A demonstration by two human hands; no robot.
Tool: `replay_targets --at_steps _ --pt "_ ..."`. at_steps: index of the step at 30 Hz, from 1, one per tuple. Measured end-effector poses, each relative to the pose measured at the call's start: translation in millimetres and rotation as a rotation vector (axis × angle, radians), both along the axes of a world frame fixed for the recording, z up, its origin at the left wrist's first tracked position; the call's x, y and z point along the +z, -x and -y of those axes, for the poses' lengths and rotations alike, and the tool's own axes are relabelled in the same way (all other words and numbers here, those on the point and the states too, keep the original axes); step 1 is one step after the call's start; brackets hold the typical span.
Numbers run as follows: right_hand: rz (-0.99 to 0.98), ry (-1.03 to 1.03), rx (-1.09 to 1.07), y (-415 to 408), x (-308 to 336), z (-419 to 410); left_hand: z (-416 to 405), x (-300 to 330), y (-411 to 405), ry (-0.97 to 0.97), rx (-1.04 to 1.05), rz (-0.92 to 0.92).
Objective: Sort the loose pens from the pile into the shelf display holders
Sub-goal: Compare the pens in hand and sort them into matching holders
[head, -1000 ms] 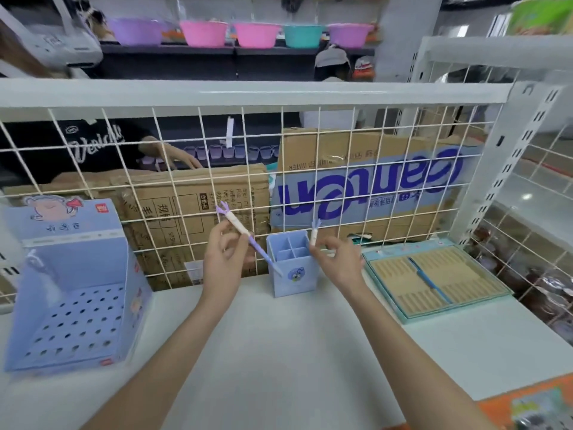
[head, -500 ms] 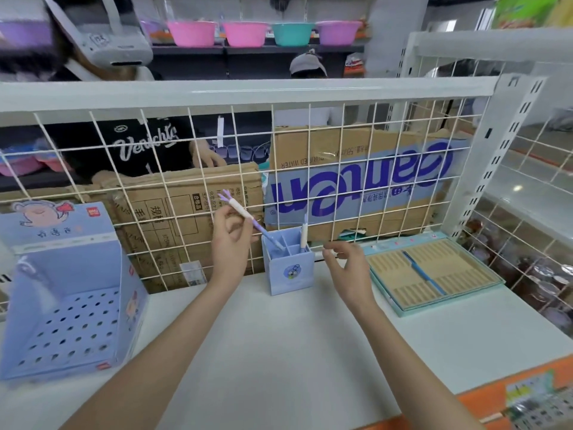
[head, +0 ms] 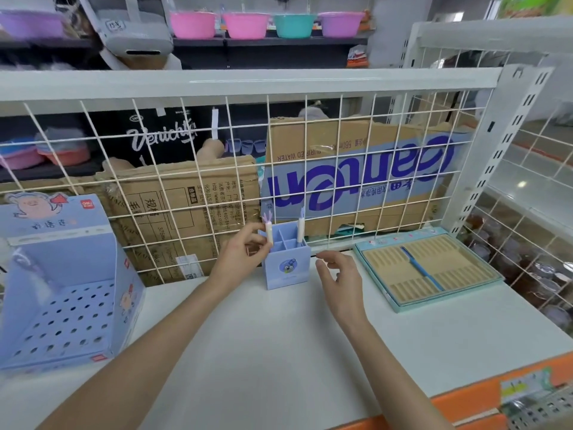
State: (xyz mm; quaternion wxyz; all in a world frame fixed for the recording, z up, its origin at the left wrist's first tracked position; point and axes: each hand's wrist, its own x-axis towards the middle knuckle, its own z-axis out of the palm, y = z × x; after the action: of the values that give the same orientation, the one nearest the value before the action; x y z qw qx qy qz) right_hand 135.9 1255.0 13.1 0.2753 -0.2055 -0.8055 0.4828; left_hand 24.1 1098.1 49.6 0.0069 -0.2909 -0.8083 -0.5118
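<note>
Standing nearly upright in the small blue divided holder [head: 288,263] are two white pens with purple tops, long axes vertical and tops pointing up. The left pen [head: 268,231] sits at the holder's left rear compartment, pinched between the thumb and fingertips of the left hand [head: 240,259]. The right pen [head: 300,228] stands free in the right rear compartment; the lower barrels of both are hidden inside the holder. The right hand [head: 338,280] hovers just right of the holder, fingers loosely spread and holding nothing.

The holder rests on the white counter [head: 279,352], close to the wire grid panel [head: 341,156] behind it. To the right lies one flat teal tray [head: 428,270] with ribbed tan slots, carrying a single blue pen [head: 421,268] that lies diagonally. To the left stands one larger blue display box [head: 62,293] with a perforated floor, its left side cut off by the frame edge. Behind the grid lean two cardboard cartons [head: 356,175], and another person's dark shirt is partly visible, though blurred.
</note>
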Motion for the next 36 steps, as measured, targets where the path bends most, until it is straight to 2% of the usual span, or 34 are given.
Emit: replay_targets --at_steps 4,8,11,15,22,26,30,36 --pt "0.002 0.019 0.024 -2 -2 4 3 -6 -7 0.121 0.024 -0.057" --pt "0.014 0.009 0.060 -5 -1 6 3 -9 -8 0.152 0.042 -0.117" --pt "0.012 0.015 0.087 -7 -1 9 4 -15 -12 0.173 0.050 -0.220" --pt "0.017 -0.009 0.152 -10 -5 20 18 -29 -24 0.296 0.052 -0.309" --pt "0.026 -0.065 0.381 -5 -11 72 72 -38 -64 0.443 0.166 -0.301" --pt "0.038 -0.166 0.550 -2 -9 122 126 -33 -89 0.556 0.344 -0.315" --pt "0.066 -0.354 0.704 -2 -5 185 197 -35 -109 0.715 0.522 -0.310" --pt "0.147 -0.624 0.865 -11 6 295 318 -39 -149 0.856 0.718 -0.164"
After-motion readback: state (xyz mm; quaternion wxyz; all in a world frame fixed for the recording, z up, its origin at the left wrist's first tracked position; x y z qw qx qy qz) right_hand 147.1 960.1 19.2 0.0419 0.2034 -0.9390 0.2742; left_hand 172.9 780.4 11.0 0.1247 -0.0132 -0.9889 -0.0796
